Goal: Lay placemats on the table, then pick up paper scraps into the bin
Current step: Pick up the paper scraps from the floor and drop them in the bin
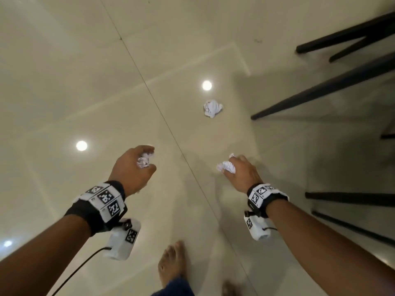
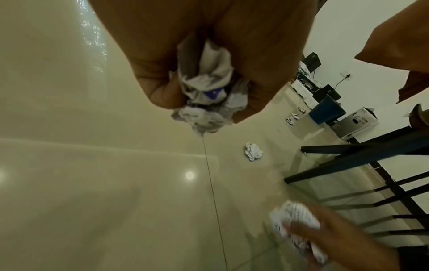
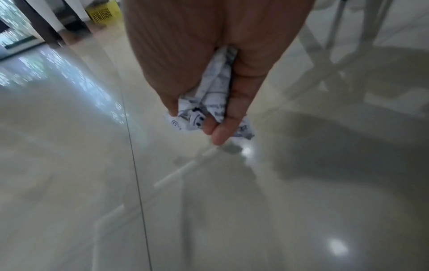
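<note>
Nearest to me, at the bottom of the head view, I see a bare foot (image 1: 172, 263) on the glossy tiled floor (image 1: 64, 82). Just ahead of it I have both forearms stretched out over the tiles, each wearing a wrist camera band with black-and-white markers. My left hand (image 1: 132, 167) has its fingers curled round a crumpled paper scrap (image 1: 145, 160), clamped tight; the left wrist view shows that wad bulging out between thumb and fingers, with a small purple patch on it. My right hand (image 1: 242, 173) is likewise closed on a second scrap (image 1: 225, 166), printed paper pinched between thumb and fingers, as the right wrist view confirms. Both hands are off the floor and well apart from each other, on either side of a dark grout line (image 1: 162, 116). Farther out, a third scrap (image 1: 212, 108) lies loose on the floor, beyond my right hand and near the black furniture legs (image 1: 320, 90) that run along the right side. Ceiling lights reflect as bright spots on the tiles. I cannot see the bin from the head camera.
</note>
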Demonstrator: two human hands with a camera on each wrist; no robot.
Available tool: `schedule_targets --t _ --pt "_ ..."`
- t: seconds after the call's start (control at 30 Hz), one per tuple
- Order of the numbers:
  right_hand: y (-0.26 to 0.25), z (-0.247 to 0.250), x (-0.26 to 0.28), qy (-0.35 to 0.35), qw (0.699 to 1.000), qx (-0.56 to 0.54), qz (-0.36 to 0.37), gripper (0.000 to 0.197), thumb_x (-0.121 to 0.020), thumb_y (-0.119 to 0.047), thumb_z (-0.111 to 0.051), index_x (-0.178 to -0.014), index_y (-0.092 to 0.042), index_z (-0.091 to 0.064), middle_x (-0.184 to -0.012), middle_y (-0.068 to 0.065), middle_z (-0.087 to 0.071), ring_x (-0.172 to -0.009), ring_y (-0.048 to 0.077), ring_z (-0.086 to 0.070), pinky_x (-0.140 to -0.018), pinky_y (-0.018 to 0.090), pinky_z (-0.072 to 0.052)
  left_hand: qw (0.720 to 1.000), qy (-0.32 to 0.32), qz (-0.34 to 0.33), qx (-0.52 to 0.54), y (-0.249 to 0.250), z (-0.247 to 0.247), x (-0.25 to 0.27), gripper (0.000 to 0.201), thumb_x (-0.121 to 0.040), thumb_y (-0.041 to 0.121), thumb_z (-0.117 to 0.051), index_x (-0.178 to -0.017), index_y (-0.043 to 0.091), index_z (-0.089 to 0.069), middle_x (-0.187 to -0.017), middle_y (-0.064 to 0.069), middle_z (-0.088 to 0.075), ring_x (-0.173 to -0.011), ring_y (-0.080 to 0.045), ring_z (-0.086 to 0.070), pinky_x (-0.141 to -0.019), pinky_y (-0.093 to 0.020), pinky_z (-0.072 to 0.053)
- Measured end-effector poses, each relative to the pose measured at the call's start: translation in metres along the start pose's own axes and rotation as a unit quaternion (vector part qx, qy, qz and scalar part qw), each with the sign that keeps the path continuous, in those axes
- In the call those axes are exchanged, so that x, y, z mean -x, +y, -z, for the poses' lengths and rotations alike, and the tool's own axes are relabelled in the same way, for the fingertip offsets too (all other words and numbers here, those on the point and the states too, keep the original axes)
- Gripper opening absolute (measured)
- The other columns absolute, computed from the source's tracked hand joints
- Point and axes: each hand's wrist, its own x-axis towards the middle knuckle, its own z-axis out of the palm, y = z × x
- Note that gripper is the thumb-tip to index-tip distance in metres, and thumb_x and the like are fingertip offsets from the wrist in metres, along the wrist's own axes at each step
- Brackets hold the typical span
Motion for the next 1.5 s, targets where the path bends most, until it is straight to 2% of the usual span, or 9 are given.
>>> schedule_targets --t 0.27,0.43,0.7,0.87,0.97,1.17,1.23,1.3,1.5 --pt "-0.090 0.067 -0.162 0.026 0.997 0.044 0.066 0.035 -0.087 -0.030 -0.064 -0.118 -0.016 -0.057 -0.151 0.012 -0.022 -0.108 0.037 -0.060 -0.094 0.034 -0.047 0.998 0.047 0.001 0.038 0.020 0.046 -0.102 0.039 -0.080 0.010 -0.063 -0.114 0.028 -0.061 -0.107 0.001 -0.065 -0.073 -0.018 -0.064 -0.048 -0.021 -0.046" --pt "-0.098 0.062 -0.189 0.011 0.993 0.082 0.078 0.029 -0.086 -0.028 -0.065 -0.112 -0.017 -0.057 -0.122 0.009 -0.044 -0.091 0.036 -0.061 -0.079 0.036 -0.049 0.996 0.052 0.030 0.066 0.042 0.051 -0.148 0.037 -0.077 0.017 -0.065 -0.111 0.031 -0.061 -0.102 -0.001 -0.067 -0.078 -0.023 -0.067 -0.069 -0.033 -0.054" --pt "-0.142 0.178 -0.173 0.000 0.997 -0.071 0.004 0.030 -0.080 -0.033 -0.067 -0.101 -0.019 -0.052 -0.101 0.005 -0.055 -0.091 0.032 -0.060 -0.074 0.032 -0.044 1.000 -0.006 -0.018 -0.010 0.165 0.132 -0.155 0.041 -0.081 0.010 -0.067 -0.119 0.022 -0.061 -0.125 -0.002 -0.060 -0.111 -0.023 -0.056 -0.094 -0.027 -0.038" --pt "-0.180 0.289 -0.194 0.045 0.976 -0.199 -0.077 0.069 -0.080 -0.039 -0.069 -0.140 -0.027 -0.038 -0.113 -0.005 -0.054 -0.106 0.019 -0.058 -0.093 0.032 -0.046 0.998 -0.005 -0.054 -0.016 0.258 0.220 -0.200 0.036 -0.080 0.011 -0.067 -0.113 0.024 -0.064 -0.123 0.000 -0.059 -0.103 -0.019 -0.055 -0.091 -0.026 -0.038" --pt "-0.204 0.353 -0.213 0.035 0.972 -0.193 -0.126 0.041 -0.075 -0.051 -0.069 -0.103 -0.022 -0.067 -0.102 0.004 -0.067 -0.093 0.026 -0.067 -0.079 0.029 -0.052 0.997 -0.008 -0.072 -0.041 0.309 0.277 -0.236 0.035 -0.079 0.008 -0.068 -0.111 0.021 -0.066 -0.122 -0.002 -0.060 -0.102 -0.019 -0.054 -0.089 -0.023 -0.035" --pt "-0.233 0.461 -0.268 0.052 0.959 -0.225 -0.165 0.028 -0.073 -0.047 -0.069 -0.081 -0.022 -0.060 -0.094 0.002 -0.062 -0.080 0.026 -0.066 -0.076 0.038 -0.056 0.992 -0.079 -0.071 -0.061 0.397 0.359 -0.326 0.032 -0.076 0.007 -0.070 -0.087 0.037 -0.066 -0.122 0.010 -0.065 -0.105 -0.016 -0.062 -0.093 -0.027 -0.044" --pt "-0.235 0.496 -0.287 0.089 0.929 -0.303 -0.193 0.042 -0.071 -0.044 -0.072 -0.105 -0.022 -0.061 -0.105 0.001 -0.063 -0.084 0.025 -0.068 -0.074 0.042 -0.059 0.988 -0.098 -0.072 -0.100 0.429 0.380 -0.359 0.031 -0.075 0.011 -0.069 -0.083 0.040 -0.065 -0.120 0.017 -0.065 -0.100 -0.014 -0.064 -0.090 -0.028 -0.047" --pt "-0.230 0.527 -0.303 0.104 0.907 -0.342 -0.224 0.067 -0.073 -0.040 -0.073 -0.132 -0.016 -0.051 -0.132 0.003 -0.056 -0.109 0.027 -0.063 -0.085 0.045 -0.057 0.984 -0.101 -0.065 -0.130 0.468 0.397 -0.390 0.028 -0.075 0.012 -0.068 -0.081 0.039 -0.066 -0.118 0.018 -0.066 -0.095 -0.016 -0.065 -0.086 -0.030 -0.049" --pt "-0.183 0.597 -0.337 0.123 0.870 -0.391 -0.275 0.046 -0.077 -0.032 -0.073 -0.120 -0.019 -0.063 -0.157 0.001 -0.029 -0.132 0.025 -0.047 -0.094 0.049 -0.052 0.966 -0.135 -0.077 -0.204 0.600 0.393 -0.471 0.023 -0.077 0.009 -0.067 -0.088 0.029 -0.069 -0.114 0.005 -0.068 -0.091 -0.022 -0.061 -0.081 -0.029 -0.042"
